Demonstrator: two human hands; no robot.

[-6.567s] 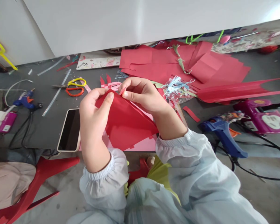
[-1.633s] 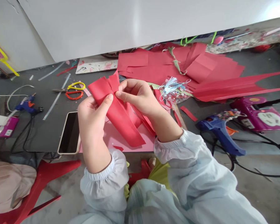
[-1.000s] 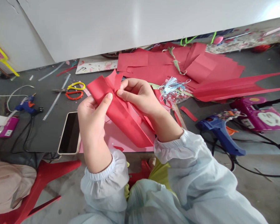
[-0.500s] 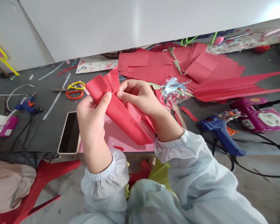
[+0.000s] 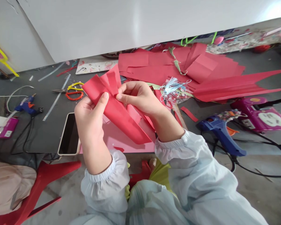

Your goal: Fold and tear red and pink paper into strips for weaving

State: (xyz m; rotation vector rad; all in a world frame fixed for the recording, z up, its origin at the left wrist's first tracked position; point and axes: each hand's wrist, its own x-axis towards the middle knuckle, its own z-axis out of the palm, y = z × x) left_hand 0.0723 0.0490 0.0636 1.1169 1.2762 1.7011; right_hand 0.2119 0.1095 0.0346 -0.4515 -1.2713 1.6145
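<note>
Both hands hold a folded piece of red paper (image 5: 126, 120) above the table's front edge. My left hand (image 5: 91, 114) grips its left side, thumb on top and fingers behind. On the other side my right hand (image 5: 140, 97) pinches the paper near its upper fold between thumb and curled fingers. The paper's top end spreads into creased flaps, and its lower end slants toward the front edge. Beneath it lies a pink sheet (image 5: 131, 147) with small red scraps on it.
Left are a phone (image 5: 69, 134), scissors (image 5: 70, 91) and a small blue glue gun (image 5: 28, 104). Red sheets (image 5: 152, 67) and a blue tassel (image 5: 172, 86) lie behind. A larger blue glue gun (image 5: 221, 131), its cables and a purple power strip (image 5: 262, 115) are at right.
My left hand has shifted slightly left, and the paper's upper flaps have opened a little wider. My right hand keeps its pinch almost in place.
</note>
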